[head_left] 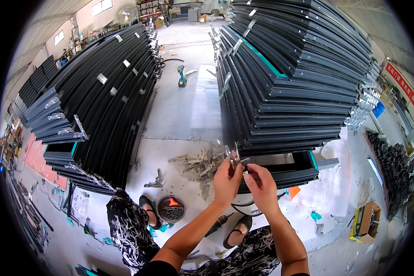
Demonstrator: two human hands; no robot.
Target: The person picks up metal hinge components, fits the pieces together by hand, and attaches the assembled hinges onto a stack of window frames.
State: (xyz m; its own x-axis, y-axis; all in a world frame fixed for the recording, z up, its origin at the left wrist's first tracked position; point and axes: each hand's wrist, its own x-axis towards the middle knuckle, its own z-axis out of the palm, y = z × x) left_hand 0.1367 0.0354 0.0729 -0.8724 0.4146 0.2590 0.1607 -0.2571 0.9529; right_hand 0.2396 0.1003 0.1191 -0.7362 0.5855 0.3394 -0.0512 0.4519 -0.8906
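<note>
Black frame stacks (290, 101) flank the floor (175, 115). Pinched, a metal fitting (232, 155) juts above the left grip (227, 184); the right grip (262, 189) nips a small pale piece (245, 173).

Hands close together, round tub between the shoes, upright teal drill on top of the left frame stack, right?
One error: the upright teal drill stands on the floor between the left frame stack and the right frame stack, per the head view. Left hand and right hand are close together, with the round tub between the shoes.
</note>
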